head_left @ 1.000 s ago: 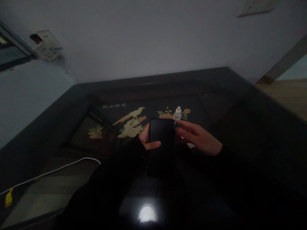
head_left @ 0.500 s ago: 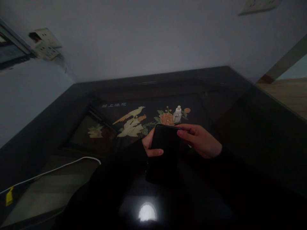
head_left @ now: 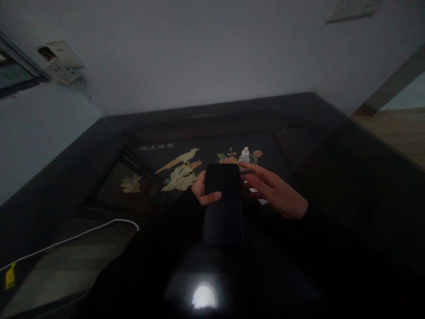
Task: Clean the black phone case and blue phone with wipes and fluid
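Observation:
A black smartphone (head_left: 224, 217) with a dark screen is in the grip of my left hand (head_left: 204, 190), thumb across its front and the other fingers behind it. To the right of the phone is my right hand (head_left: 277, 190), its fingers apart and stretched toward the phone's upper right edge; whether a fingertip touches it I cannot tell. Small white flat pieces (head_left: 263, 201) show below and between those fingers. Just behind my right fingertips stands a small clear bottle (head_left: 245, 157) with a white cap, its lower part partly covered by the index finger.
The glossy black table (head_left: 299, 133) carries an inlaid bird and flower picture (head_left: 181, 177). A white cable (head_left: 83, 231) with a yellow tag (head_left: 10, 275) runs along the left. Wall sockets (head_left: 64, 62) are at the back left, and a pale wall (head_left: 206, 53) borders the far edge.
The phone has turned more upright and its top has shifted slightly left. My right hand's fingers have come off its upper right corner and spread, uncovering white pieces.

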`<action>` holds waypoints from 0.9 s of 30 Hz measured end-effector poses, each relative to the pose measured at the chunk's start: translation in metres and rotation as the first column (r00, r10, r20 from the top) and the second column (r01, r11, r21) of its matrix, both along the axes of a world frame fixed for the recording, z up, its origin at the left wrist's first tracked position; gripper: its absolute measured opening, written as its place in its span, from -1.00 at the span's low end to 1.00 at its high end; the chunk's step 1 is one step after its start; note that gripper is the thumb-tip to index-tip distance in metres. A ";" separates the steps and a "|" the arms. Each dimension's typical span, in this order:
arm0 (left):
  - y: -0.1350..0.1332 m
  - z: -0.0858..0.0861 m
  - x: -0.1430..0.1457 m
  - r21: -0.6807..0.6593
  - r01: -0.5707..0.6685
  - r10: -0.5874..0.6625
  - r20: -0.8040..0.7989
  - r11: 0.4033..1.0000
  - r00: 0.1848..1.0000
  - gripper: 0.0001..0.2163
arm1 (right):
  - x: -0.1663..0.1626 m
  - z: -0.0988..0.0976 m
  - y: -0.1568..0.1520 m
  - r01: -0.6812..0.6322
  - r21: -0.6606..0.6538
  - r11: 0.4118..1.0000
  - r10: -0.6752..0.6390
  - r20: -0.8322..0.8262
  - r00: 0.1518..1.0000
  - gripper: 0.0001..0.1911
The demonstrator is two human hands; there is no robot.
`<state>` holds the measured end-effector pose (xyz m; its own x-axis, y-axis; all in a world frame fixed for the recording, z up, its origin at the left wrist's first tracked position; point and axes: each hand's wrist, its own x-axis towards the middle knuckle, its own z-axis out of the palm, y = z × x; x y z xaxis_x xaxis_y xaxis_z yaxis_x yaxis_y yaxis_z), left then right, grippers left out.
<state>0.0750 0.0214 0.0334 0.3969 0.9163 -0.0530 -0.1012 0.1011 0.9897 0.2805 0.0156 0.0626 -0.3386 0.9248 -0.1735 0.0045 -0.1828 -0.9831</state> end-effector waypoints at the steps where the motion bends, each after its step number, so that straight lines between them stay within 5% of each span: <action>1: 0.004 0.001 -0.003 -0.027 -0.043 0.042 -0.025 0.999 0.999 -0.29 | 0.000 -0.001 -0.002 -0.022 -0.028 0.999 0.023 0.009 1.000 -0.48; 6: 0.017 -0.002 -0.009 -0.048 -0.155 0.149 -0.112 0.987 0.983 -0.15 | -0.015 -0.017 -0.018 -0.238 -0.153 0.959 0.241 0.007 0.970 -0.16; 18: 0.036 -0.055 -0.001 0.202 -0.276 0.334 -0.368 0.940 0.868 -0.31 | -0.024 -0.048 -0.012 -0.082 -0.172 0.982 0.083 -0.002 0.997 -0.17; 27: 0.054 -0.063 0.003 0.284 -0.182 0.308 -0.501 0.941 0.809 -0.41 | -0.020 -0.055 -0.002 -0.083 -0.118 0.990 0.097 0.126 0.987 -0.19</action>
<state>0.0781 0.0752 -0.0299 0.1244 0.9921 0.0183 0.4525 -0.0731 0.8887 0.2607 0.0138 0.0073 -0.3870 0.8637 -0.3229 0.1537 -0.2848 -0.9462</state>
